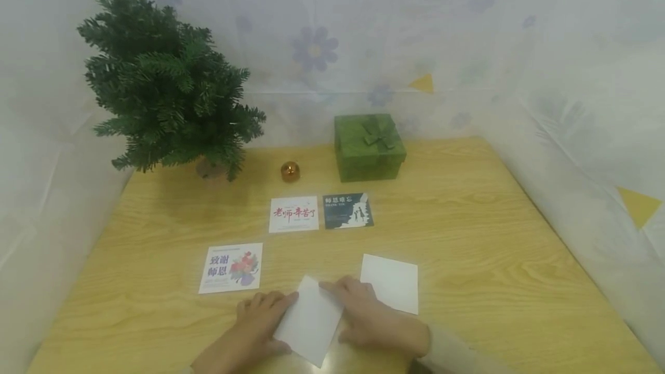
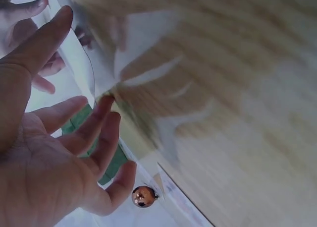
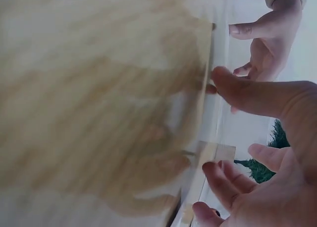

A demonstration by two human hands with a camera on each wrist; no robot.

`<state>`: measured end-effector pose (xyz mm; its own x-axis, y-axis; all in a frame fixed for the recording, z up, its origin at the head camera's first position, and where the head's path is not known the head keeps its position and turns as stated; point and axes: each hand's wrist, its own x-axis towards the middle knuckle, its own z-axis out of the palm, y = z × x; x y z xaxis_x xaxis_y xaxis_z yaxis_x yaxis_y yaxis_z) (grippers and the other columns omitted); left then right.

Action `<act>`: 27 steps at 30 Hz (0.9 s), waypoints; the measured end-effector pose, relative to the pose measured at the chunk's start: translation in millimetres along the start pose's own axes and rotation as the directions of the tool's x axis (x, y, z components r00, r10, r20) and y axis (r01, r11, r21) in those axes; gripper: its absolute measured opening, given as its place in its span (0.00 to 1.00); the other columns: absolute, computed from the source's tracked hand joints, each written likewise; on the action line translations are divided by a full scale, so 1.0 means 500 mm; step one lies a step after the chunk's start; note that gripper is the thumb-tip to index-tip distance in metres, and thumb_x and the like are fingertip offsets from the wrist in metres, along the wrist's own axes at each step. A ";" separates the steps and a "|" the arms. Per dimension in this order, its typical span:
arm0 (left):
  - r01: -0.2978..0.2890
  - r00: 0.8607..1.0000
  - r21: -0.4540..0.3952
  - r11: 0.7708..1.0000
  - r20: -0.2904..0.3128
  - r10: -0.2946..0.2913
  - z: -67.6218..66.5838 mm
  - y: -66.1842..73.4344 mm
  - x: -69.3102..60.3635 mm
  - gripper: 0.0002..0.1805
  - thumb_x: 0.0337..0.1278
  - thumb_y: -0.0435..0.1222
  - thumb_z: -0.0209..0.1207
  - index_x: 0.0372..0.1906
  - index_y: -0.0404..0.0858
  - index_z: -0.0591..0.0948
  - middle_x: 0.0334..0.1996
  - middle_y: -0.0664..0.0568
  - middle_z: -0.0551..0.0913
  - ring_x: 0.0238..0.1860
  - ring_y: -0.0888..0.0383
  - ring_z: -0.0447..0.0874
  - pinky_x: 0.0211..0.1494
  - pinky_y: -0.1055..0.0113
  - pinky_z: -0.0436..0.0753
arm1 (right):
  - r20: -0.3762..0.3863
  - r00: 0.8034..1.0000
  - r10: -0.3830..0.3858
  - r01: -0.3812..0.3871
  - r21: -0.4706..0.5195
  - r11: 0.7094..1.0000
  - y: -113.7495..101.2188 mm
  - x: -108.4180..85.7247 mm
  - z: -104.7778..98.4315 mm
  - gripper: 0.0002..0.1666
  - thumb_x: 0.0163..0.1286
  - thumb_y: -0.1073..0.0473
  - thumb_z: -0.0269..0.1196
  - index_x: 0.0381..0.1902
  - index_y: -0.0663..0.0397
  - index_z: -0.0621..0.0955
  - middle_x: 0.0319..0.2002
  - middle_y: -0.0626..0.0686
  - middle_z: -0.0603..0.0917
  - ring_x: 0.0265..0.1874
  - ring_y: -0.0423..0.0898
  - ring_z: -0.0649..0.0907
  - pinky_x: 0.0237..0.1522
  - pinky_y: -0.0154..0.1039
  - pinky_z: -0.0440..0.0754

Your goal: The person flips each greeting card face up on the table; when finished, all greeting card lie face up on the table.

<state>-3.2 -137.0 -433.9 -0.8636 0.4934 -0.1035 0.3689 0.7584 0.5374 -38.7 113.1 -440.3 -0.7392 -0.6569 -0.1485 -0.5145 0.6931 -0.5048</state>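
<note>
In the head view a blank white card (image 1: 312,322) lies turned at an angle near the table's front edge. My left hand (image 1: 249,328) touches its left side, with a finger at the upper left edge and the thumb near the lower one. Along its right side rests my right hand (image 1: 369,316), a fingertip at the upper edge. The left wrist view shows my left hand (image 2: 64,133) with fingers spread and slightly bent. My right hand (image 3: 267,152) looks similarly relaxed in the right wrist view. A second blank card (image 1: 391,283) lies just beyond the right hand.
A flower card (image 1: 231,268) lies left, with a red-lettered card (image 1: 294,214) and a dark blue card (image 1: 348,210) farther back. Behind them are a shiny copper-coloured ball (image 1: 290,171), a green gift box (image 1: 370,149) and a small green tree (image 1: 166,85). Patterned cloth surrounds the wooden table (image 1: 467,218).
</note>
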 end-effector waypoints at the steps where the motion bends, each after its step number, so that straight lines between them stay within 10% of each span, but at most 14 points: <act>1: -0.003 1.000 -0.007 1.000 0.002 0.003 -0.002 0.000 0.000 0.44 0.36 0.42 0.72 0.64 0.34 0.70 0.52 0.46 0.76 0.49 0.49 0.69 0.48 0.54 0.64 | -0.010 1.000 0.005 -0.005 0.012 1.000 -0.001 0.000 -0.002 0.48 0.48 0.59 0.70 0.68 0.49 0.65 0.50 0.51 0.71 0.45 0.46 0.70 0.49 0.41 0.71; 13: -0.119 0.993 -0.059 0.991 -0.020 0.118 -0.034 -0.015 -0.007 0.32 0.53 0.46 0.62 0.64 0.41 0.71 0.53 0.51 0.80 0.50 0.53 0.74 0.46 0.63 0.66 | -0.150 0.984 -0.096 0.104 0.050 0.993 0.015 0.001 -0.029 0.42 0.54 0.50 0.70 0.66 0.50 0.68 0.46 0.48 0.72 0.43 0.41 0.70 0.45 0.37 0.72; 20: -0.299 0.951 -0.073 0.952 -0.100 0.291 -0.043 -0.017 -0.006 0.20 0.67 0.40 0.52 0.62 0.43 0.74 0.48 0.54 0.82 0.48 0.56 0.78 0.49 0.62 0.78 | -0.317 0.942 -0.107 0.159 0.144 0.977 0.022 0.017 -0.049 0.36 0.57 0.63 0.67 0.64 0.61 0.68 0.44 0.52 0.76 0.43 0.43 0.77 0.47 0.40 0.79; 23: -0.267 0.963 -0.166 0.949 -0.091 0.255 -0.049 -0.004 0.000 0.18 0.72 0.37 0.45 0.60 0.40 0.75 0.49 0.50 0.82 0.50 0.53 0.80 0.53 0.57 0.80 | -0.406 0.911 -0.074 0.171 0.207 0.963 0.020 0.028 -0.058 0.34 0.59 0.68 0.65 0.62 0.67 0.67 0.35 0.50 0.77 0.37 0.45 0.80 0.46 0.40 0.82; 27: -0.061 0.998 -0.351 0.935 0.001 0.065 -0.060 0.017 0.006 0.23 0.75 0.43 0.37 0.66 0.37 0.67 0.57 0.44 0.77 0.57 0.47 0.77 0.60 0.50 0.75 | -0.422 0.907 0.009 0.148 0.336 0.930 0.014 0.033 -0.070 0.36 0.62 0.65 0.64 0.65 0.63 0.63 0.31 0.44 0.78 0.38 0.44 0.83 0.50 0.43 0.81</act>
<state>-13.0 -141.4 -404.6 -0.8375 0.5421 -0.0691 0.2766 0.5295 0.8019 -70.0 117.7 -416.5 -0.8579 -0.4644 0.2199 -0.4418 0.4481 -0.7772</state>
